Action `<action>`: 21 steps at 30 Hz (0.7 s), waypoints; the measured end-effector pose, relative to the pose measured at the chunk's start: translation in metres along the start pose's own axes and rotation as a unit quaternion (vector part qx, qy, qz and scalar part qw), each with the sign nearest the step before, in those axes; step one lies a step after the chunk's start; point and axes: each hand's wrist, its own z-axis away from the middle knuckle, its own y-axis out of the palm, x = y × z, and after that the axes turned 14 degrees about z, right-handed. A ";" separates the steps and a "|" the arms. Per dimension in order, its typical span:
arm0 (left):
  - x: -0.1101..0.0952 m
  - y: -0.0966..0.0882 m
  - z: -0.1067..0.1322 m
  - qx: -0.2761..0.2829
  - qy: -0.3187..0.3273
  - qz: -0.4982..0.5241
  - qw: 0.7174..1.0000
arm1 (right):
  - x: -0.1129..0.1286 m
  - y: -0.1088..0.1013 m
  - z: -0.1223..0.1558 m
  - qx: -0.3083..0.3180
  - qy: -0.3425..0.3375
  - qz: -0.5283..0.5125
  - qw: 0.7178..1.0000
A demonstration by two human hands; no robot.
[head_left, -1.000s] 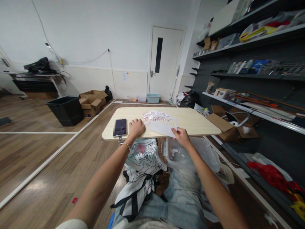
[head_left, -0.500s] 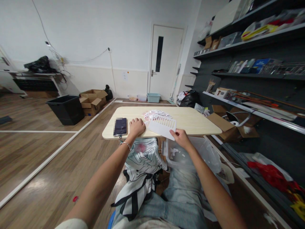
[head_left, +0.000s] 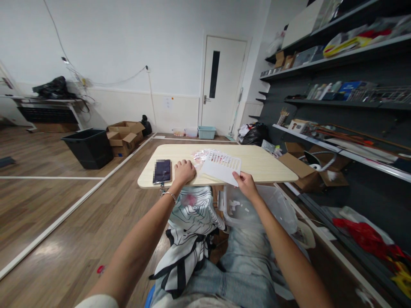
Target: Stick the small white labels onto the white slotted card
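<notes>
A white card [head_left: 218, 172] with a row of slots along its far edge is in my right hand [head_left: 245, 184]. Thumb and fingers pinch it at its near right corner, and it is tilted over the front of the table. My left hand [head_left: 184, 172] rests palm down on the tabletop with the fingers slightly bent and apart; nothing shows in it. Just beyond the card lies a pile of small white and pinkish pieces [head_left: 199, 156], partly covered by it. To the left of my left hand is a dark phone [head_left: 163, 171].
The pale table [head_left: 257, 164] spans the front. Below its right side a clear plastic bin [head_left: 282, 209] holds some white scraps. Patterned cloth [head_left: 192, 214] hangs over my lap. Dark shelves [head_left: 340, 113] run along the right; a black bin [head_left: 88, 147] stands left.
My right hand and the card have shifted slightly to the right, and the card's slotted edge has risen and turned a little. My left hand stays in place.
</notes>
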 end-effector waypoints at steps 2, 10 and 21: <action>0.000 0.000 0.000 -0.002 0.000 0.000 1.000 | 0.000 0.000 0.000 -0.001 0.000 0.006 1.000; -0.001 -0.001 0.001 -0.002 0.002 -0.008 1.000 | -0.005 0.002 0.000 -0.002 -0.013 0.031 0.999; -0.002 -0.001 0.002 -0.001 0.000 0.001 1.000 | -0.006 -0.001 -0.002 -0.031 -0.007 0.007 0.999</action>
